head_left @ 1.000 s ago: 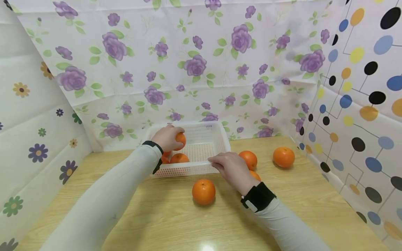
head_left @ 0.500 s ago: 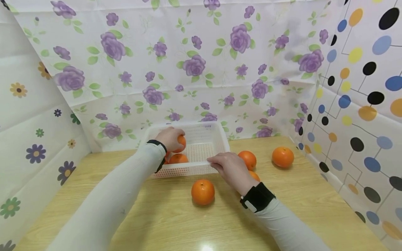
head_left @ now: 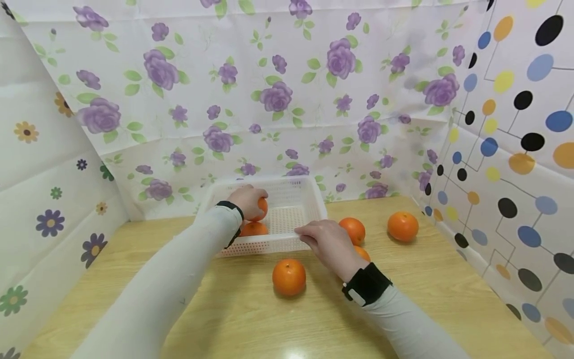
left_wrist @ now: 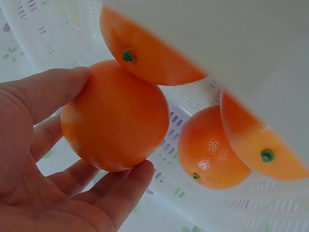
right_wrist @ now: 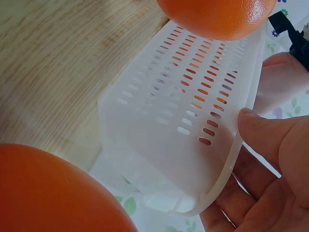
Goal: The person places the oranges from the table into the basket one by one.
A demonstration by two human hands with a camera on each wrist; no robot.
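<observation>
A white perforated plastic basket [head_left: 269, 246] stands on the table against the back cloth. Inside its left part, my left hand [head_left: 245, 200] grips an orange [left_wrist: 116, 116] between thumb and fingers. That orange touches another orange [left_wrist: 149, 55] in the left wrist view. Two more, an orange [left_wrist: 210, 150] and one with a green stem end [left_wrist: 263, 140], lie beside it in the basket. My right hand [head_left: 329, 247] pinches the basket's front right rim, thumb outside and fingers inside, as the right wrist view shows.
On the table, one orange [head_left: 289, 277] sits in front of the basket. Two more, an upper orange [head_left: 353, 231] and a partly hidden orange [head_left: 361, 253], lie beside my right hand. Another orange [head_left: 402, 227] is farther right. Patterned cloths [head_left: 278, 99] wall the back and sides.
My left hand has shifted slightly right and down within the basket, still holding the orange. My right hand stays on the rim. The head view has shifted a little.
</observation>
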